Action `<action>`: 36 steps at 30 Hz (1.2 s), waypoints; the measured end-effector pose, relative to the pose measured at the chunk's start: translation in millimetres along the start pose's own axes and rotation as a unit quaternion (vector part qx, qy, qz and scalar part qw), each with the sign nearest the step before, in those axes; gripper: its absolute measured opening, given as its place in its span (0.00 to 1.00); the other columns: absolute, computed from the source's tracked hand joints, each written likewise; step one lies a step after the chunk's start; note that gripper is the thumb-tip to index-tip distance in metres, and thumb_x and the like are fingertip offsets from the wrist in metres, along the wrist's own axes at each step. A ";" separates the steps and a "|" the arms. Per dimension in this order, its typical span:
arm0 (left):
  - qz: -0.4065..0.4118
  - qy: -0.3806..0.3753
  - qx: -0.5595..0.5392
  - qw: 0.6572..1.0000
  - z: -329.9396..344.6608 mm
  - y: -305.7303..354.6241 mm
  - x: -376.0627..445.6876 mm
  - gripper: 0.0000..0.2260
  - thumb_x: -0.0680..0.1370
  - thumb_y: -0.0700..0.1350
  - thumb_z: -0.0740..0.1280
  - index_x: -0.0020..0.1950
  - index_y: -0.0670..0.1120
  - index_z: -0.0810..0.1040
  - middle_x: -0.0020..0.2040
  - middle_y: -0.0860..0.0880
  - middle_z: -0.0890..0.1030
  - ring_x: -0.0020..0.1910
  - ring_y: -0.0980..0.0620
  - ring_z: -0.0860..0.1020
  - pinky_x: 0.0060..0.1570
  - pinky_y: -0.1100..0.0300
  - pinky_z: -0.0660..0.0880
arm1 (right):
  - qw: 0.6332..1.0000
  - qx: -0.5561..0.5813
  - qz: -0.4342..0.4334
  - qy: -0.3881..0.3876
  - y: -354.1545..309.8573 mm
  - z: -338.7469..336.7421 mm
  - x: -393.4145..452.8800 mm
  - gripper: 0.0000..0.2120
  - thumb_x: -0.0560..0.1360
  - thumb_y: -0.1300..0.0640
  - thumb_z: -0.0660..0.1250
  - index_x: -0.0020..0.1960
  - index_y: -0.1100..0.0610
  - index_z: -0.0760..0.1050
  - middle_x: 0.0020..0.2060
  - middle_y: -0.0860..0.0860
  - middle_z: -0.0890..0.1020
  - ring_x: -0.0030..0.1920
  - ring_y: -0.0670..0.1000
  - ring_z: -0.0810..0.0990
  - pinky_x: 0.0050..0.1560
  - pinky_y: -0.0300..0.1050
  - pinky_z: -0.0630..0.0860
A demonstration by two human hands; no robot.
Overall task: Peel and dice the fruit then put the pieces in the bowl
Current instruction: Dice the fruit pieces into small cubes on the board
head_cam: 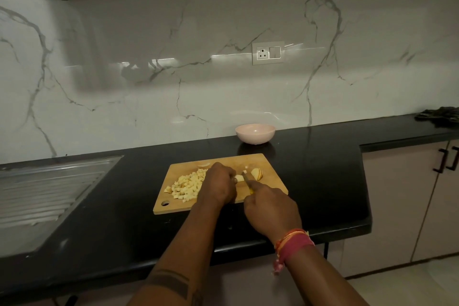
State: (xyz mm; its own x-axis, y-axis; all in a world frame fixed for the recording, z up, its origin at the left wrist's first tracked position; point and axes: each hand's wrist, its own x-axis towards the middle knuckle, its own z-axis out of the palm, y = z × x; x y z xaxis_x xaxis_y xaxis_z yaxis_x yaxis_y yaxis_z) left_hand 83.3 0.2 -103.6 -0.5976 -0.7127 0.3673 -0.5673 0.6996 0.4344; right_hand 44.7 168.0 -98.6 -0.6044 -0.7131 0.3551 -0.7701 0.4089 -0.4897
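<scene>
Black countertop (310, 169) carries a wooden cutting board (268, 164); pink bowl (255, 133) stands behind it, apart. Pile of pale diced fruit (187, 185) on the board's left half. Left hand (219, 185), fingers curled, pins a pale fruit piece (239, 178). Right hand (270, 208) grips a knife (247, 179), blade beside that piece. Red-skinned wedge (257, 173) just right of the blade.

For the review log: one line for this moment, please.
stage: dicing | left hand: holds fruit piece | right hand: grips knife | bowl: empty
</scene>
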 end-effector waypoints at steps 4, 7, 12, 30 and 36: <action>0.001 -0.001 -0.005 1.000 0.3 0.6 1.1 0.08 0.79 0.43 0.71 0.57 0.50 0.86 0.54 0.50 0.83 0.50 0.52 0.79 0.50 0.59 0.76 | 1.000 -0.011 -0.010 0.005 0.3 3.6 3.6 0.26 0.81 0.49 0.56 0.79 0.43 0.61 0.45 0.49 0.82 0.41 0.49 0.80 0.41 0.46 0.79; -0.007 0.000 -0.012 1.000 0.6 2.4 1.4 0.10 0.79 0.44 0.70 0.59 0.51 0.86 0.57 0.50 0.81 0.53 0.51 0.79 0.54 0.57 0.77 | 1.000 -0.019 -0.020 -0.002 -0.6 5.2 8.2 0.26 0.81 0.49 0.56 0.78 0.46 0.62 0.49 0.51 0.83 0.45 0.51 0.81 0.40 0.44 0.74; -0.013 -0.012 -0.018 1.000 -0.5 5.1 0.2 0.13 0.76 0.45 0.69 0.60 0.50 0.84 0.58 0.49 0.78 0.54 0.50 0.78 0.56 0.52 0.79 | 0.999 -0.029 -0.028 -0.005 -2.6 10.1 19.4 0.24 0.81 0.50 0.56 0.78 0.48 0.63 0.50 0.53 0.83 0.47 0.52 0.81 0.41 0.46 0.75; -0.034 -0.002 -0.013 0.999 -3.4 11.3 -3.2 0.09 0.74 0.51 0.69 0.49 0.50 0.86 0.51 0.51 0.81 0.48 0.50 0.79 0.50 0.48 0.81 | 0.997 -0.053 -0.047 0.023 1.9 10.0 -11.0 0.17 0.79 0.50 0.56 0.66 0.47 0.72 0.38 0.47 0.80 0.37 0.49 0.80 0.38 0.45 0.76; -0.037 -0.009 -0.012 0.999 -3.7 7.6 0.7 0.10 0.79 0.46 0.70 0.59 0.50 0.86 0.58 0.50 0.83 0.53 0.51 0.81 0.56 0.55 0.79 | 0.999 -0.015 -0.041 0.021 -0.9 6.0 -10.0 0.27 0.80 0.49 0.57 0.79 0.45 0.59 0.37 0.47 0.78 0.35 0.48 0.77 0.35 0.44 0.73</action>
State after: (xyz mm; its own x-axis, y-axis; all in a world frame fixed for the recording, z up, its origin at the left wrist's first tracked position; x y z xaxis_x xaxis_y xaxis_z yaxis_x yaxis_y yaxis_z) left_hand 80.7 4.9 -97.1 -0.5650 -0.7613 0.3181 -0.5968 0.6433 0.4796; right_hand 52.7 171.4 -106.5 -0.5461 -0.7212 0.4262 -0.8229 0.3665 -0.4342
